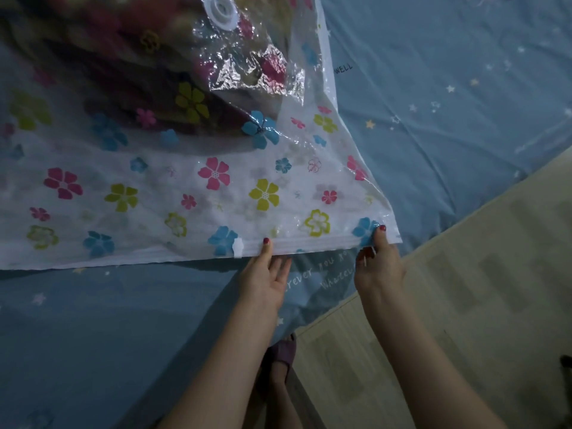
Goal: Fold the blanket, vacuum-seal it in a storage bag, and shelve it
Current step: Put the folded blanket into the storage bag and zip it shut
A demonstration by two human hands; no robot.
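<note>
The blanket (130,72) already sits inside the bag (185,193) on the bed (448,103). Both hands, left (263,274) and right (376,264), pinch the zip edge (309,243), seemingly mid-seal; vacuuming and shelving remain.

blue star-print bedsheet (448,119), pale wood floor (479,305), purple slipper (283,351).

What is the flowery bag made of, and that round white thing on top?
The clear flower-printed storage bag looks like thin glossy plastic: see-through, crinkled, with bright glints. The round white valve seems hard, smooth plastic, judging by its moulded rings.
</note>
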